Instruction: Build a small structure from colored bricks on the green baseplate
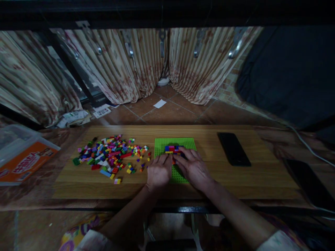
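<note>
A green baseplate (175,143) lies flat in the middle of a wooden board (204,181). A small cluster of red, blue and yellow bricks (172,149) is fixed on the plate. My left hand (158,171) rests on the plate's left edge, fingers curled downward. My right hand (193,167) lies over the plate's lower right part, its fingertips touching the brick cluster. What the fingers pinch, if anything, is hidden. A wide scatter of small loose coloured bricks (110,155) lies left of the plate.
A black phone (233,149) lies on the board to the right. Another dark flat device (309,183) sits at the far right with a white cable (310,148). A clear box with an orange label (22,158) stands at the left. Curtains hang behind.
</note>
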Demonstrator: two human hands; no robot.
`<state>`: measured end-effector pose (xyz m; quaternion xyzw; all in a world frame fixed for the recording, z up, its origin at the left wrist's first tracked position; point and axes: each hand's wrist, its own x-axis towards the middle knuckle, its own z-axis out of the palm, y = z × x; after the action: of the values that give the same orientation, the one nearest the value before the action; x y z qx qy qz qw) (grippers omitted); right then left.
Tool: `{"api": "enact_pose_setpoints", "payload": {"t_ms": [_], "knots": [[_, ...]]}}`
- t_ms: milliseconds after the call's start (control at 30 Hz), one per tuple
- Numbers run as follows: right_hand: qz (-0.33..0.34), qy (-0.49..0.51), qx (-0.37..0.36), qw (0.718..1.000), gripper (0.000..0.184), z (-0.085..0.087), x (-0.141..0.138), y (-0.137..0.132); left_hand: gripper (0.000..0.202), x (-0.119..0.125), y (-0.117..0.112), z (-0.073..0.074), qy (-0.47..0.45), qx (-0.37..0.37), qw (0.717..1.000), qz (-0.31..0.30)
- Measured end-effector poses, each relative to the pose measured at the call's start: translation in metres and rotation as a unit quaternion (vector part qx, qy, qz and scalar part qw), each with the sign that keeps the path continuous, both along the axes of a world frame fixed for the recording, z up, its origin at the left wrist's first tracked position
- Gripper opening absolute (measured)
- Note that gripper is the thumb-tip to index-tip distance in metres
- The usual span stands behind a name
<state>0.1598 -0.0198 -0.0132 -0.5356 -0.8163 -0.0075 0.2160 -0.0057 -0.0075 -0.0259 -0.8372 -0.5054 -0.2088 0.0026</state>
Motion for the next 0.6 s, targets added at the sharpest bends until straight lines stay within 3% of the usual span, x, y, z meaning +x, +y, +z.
{"api": "enact_pose_setpoints", "payload": {"t_ms": [400,600], "knots": [[-0.003,-0.006,0.003,1.000,0.029,-0.002,-0.003,0.000,0.039,0.004,-0.010,-0.006,0.004,-0.067,0.998,0.008],[0.002,0.041,0.016,0.999,0.030,-0.012,0.001,0.000,0.040,-0.008,-0.009,0.010,-0.030,-0.071,0.997,0.025]]}}
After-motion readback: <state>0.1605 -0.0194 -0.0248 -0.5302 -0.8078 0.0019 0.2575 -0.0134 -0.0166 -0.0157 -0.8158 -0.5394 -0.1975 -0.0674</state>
